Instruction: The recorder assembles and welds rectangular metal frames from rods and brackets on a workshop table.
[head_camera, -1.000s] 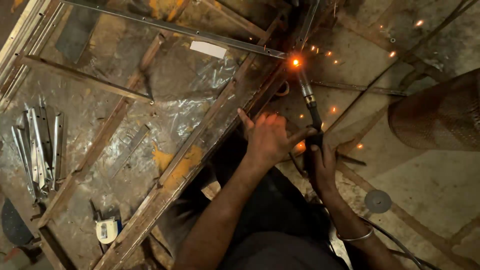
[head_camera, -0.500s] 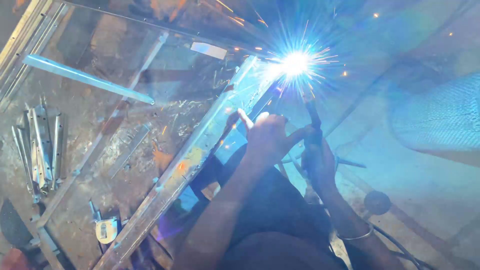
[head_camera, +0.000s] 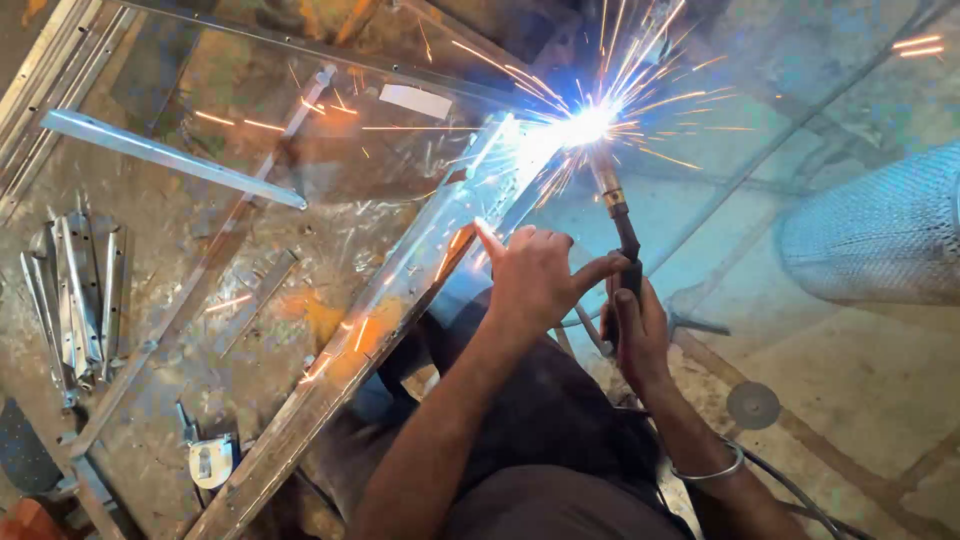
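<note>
My right hand (head_camera: 636, 332) grips the dark handle of a welding torch (head_camera: 616, 216), whose tip touches the far end of a long metal bar (head_camera: 395, 300) where a bright blue-white arc (head_camera: 585, 125) throws sparks. My left hand (head_camera: 535, 275) rests with fingers spread against the bar's edge, its thumb touching the torch beside my right hand. The bar runs diagonally from the lower left up to the arc. A metal bangle (head_camera: 708, 468) sits on my right wrist. My knee in dark trousers lies below the hands.
A metal frame of thin bars (head_camera: 170, 155) lies on the floor at left. Several metal strips (head_camera: 75, 285) are stacked at the far left. A tape measure (head_camera: 210, 460) lies near the bar's low end. A mesh cylinder (head_camera: 875, 235) stands right, a grinding disc (head_camera: 752, 404) below it.
One second ago only a small orange glow showed at the tip; the arc has since flared bright with sparks flying wide. Both hands stay in about the same place.
</note>
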